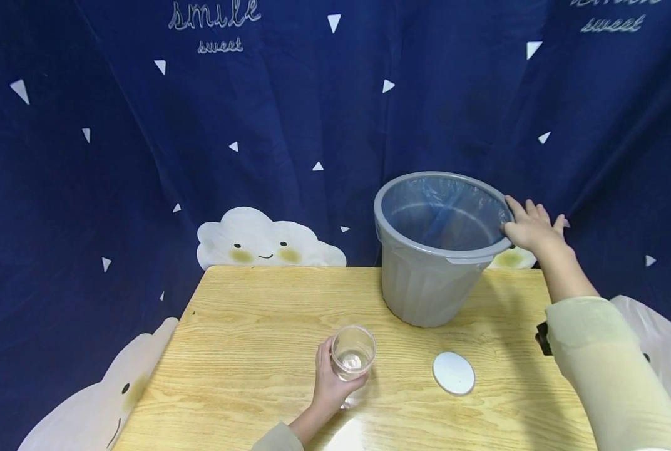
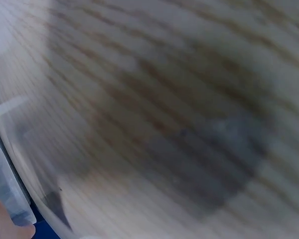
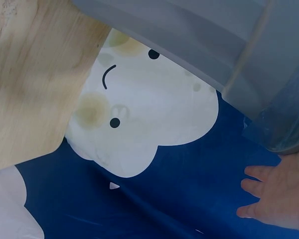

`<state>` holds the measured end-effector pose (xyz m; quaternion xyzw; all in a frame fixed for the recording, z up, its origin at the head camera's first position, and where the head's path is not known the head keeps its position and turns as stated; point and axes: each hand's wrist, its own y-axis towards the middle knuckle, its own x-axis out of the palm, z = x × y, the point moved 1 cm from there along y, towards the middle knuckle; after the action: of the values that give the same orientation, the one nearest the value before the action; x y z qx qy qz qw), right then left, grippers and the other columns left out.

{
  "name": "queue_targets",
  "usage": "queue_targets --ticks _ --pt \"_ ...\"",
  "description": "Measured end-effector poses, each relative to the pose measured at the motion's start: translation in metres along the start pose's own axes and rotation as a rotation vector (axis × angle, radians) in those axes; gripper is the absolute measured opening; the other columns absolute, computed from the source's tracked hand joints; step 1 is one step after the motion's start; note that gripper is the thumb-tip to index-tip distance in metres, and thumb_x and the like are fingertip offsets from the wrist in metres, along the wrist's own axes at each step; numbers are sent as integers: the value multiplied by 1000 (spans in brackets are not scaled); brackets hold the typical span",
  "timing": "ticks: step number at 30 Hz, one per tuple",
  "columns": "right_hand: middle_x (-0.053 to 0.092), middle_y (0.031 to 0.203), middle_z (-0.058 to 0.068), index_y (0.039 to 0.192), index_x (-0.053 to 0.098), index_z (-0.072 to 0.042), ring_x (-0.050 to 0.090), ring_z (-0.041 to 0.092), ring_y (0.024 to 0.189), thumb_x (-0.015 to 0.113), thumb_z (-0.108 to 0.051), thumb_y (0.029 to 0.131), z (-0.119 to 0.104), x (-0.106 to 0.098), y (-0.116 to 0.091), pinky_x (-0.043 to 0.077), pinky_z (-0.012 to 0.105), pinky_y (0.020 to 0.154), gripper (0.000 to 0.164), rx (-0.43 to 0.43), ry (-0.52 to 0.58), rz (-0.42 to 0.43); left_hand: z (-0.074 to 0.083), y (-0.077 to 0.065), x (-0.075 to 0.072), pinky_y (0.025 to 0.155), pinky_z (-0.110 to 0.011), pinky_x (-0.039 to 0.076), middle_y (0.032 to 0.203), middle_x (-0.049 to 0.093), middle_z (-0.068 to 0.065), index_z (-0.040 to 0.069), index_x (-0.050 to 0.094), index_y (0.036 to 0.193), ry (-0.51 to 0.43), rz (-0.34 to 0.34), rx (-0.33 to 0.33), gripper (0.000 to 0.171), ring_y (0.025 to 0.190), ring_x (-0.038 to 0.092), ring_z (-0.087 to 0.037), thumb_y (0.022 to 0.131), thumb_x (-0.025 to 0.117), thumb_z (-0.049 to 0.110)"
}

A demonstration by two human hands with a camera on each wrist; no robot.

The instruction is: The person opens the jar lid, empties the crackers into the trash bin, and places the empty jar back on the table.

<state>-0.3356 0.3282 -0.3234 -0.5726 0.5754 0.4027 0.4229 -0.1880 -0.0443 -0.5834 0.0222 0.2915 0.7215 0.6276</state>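
In the head view, my left hand (image 1: 331, 387) grips a clear glass cup (image 1: 353, 352) from its near left side, fingers and thumb curled round it. The cup's round mouth faces up, near the middle of the table. My right hand (image 1: 532, 228) touches the right rim of a grey trash can (image 1: 425, 288), its fingers spread and mostly straight. A bluish see-through bag (image 1: 439, 216) lines the can. Three straight fingers (image 3: 256, 189) point past the can's outside in the right wrist view. Blurred wood grain fills most of the left wrist view.
A flat white disc (image 1: 453, 373) lies on the wooden table (image 1: 245, 326), right of the cup and in front of the trash can. Behind the table hangs a dark blue curtain (image 1: 290, 125) with white triangles and smiling clouds. The can stands near the table's back edge.
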Motion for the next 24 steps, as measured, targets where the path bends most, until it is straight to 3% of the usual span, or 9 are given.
queue_targets --ticks 12,16,22,24 --pt "-2 142 37 146 1 -6 -7 52 130 37 -29 94 0 -1 0 -12 73 96 67 3 -6 -6 0 -3 -2 99 -54 37 122 41 -13 9 34 133 -89 -68 -147 94 114 41 -32 56 87 16" --pt "-2 142 37 146 2 -6 -7 52 130 37 -29 94 0 -1 1 -12 73 96 67 5 -4 -11 7 -3 -2 102 -53 34 122 39 -15 7 33 134 -100 -80 -194 94 116 39 -34 57 86 10" --pt "-1 142 37 146 2 -6 -7 52 130 37 -29 94 0 -1 1 -11 74 95 67 5 -6 -10 33 0 -12 102 -56 34 120 39 -21 0 32 132 -117 -96 -196 89 115 38 -41 59 83 4" --pt "-1 142 37 146 2 -6 -7 53 130 37 -28 94 0 -1 1 -11 74 95 67 5 -8 -9 26 0 -10 101 -56 34 121 39 -20 1 32 132 -115 -96 -193 90 115 38 -40 59 84 6"
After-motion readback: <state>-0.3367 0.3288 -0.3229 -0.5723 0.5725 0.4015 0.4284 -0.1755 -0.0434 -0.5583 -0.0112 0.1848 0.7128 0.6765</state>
